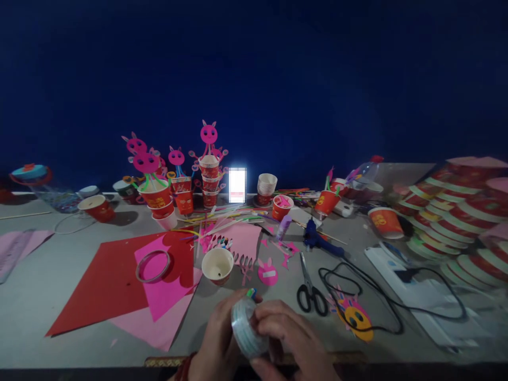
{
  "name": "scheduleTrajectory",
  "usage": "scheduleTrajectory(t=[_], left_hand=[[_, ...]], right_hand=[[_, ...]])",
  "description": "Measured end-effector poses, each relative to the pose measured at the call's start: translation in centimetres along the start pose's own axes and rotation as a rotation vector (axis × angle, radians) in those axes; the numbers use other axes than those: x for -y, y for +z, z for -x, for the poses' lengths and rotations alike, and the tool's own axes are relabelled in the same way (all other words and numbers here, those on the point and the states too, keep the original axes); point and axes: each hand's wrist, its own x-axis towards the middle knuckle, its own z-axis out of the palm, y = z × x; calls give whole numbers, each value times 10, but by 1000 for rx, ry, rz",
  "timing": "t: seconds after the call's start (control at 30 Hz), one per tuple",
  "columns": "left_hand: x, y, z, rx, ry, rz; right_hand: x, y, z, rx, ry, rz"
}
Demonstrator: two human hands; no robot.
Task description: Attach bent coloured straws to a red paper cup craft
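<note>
Near the front edge of the table, my left hand (220, 330) grips a roll of clear tape (245, 329). My right hand (296, 341) is closed on the roll's other side, its fingers at the rim and core. A small green and blue piece (251, 292) shows at my left fingertips; what it is I cannot make out. Just beyond my hands lie a pink rabbit-shaped paper cutout (268, 274) with a white strip on it and an upright paper cup (217, 266). Black-handled scissors (311, 296) lie to the right of them.
Red and pink paper sheets (107, 280) lie at left, with a ring (153, 265) on them. A blue glue gun (321, 241) trails a black cord at right. Decorated cups (209, 182) stand at the back. Stacked red cups (456, 211) and a white board (416, 301) are far right.
</note>
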Motion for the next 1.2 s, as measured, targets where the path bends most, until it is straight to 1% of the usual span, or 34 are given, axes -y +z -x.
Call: scheduleTrajectory(t=[0.03, 0.07, 0.1, 0.17, 0.27, 0.37, 0.5, 0.6, 0.7, 0.8, 0.83, 0.93, 1.07, 1.2], left_hand=[[-5, -4, -1, 10, 34, -4], [-9, -6, -2, 33, 28, 2], [-13, -8, -4, 46, -3, 10], [-20, -8, -7, 47, -130, 30], [-26, -5, -10, 27, -296, 77], [-27, -2, -10, 60, -385, 148], [-23, -3, -6, 37, -482, 186], [-20, -8, -3, 64, -496, 205], [-23, -9, -4, 61, -480, 255], [-35, -2, -10, 65, -575, 449], [-39, 1, -13, 107, -629, 538], [-48, 10, -20, 148, -678, 703], [-46, 12, -21, 148, -647, 828], [-41, 11, -18, 137, -648, 864]], right_hand=[[-1, -1, 1, -8, 11, -59], [-3, -2, 3, -23, 13, -114], [-4, -2, 4, -44, 18, -158], [-8, -3, 7, -77, 41, -200], [-11, -6, 9, -104, 56, -202], [-10, -10, 8, -115, 47, -175], [-6, -15, 6, -111, 45, -125], [-6, -17, 5, -129, 34, -105], [-7, -19, 4, -135, 27, -101], [-9, -21, 4, -126, 42, -141], [-10, -22, 4, -129, 51, -162], [-16, -21, 6, -132, 86, -217], [-23, -19, 9, -126, 121, -269], [-24, -19, 11, -104, 124, -299]])
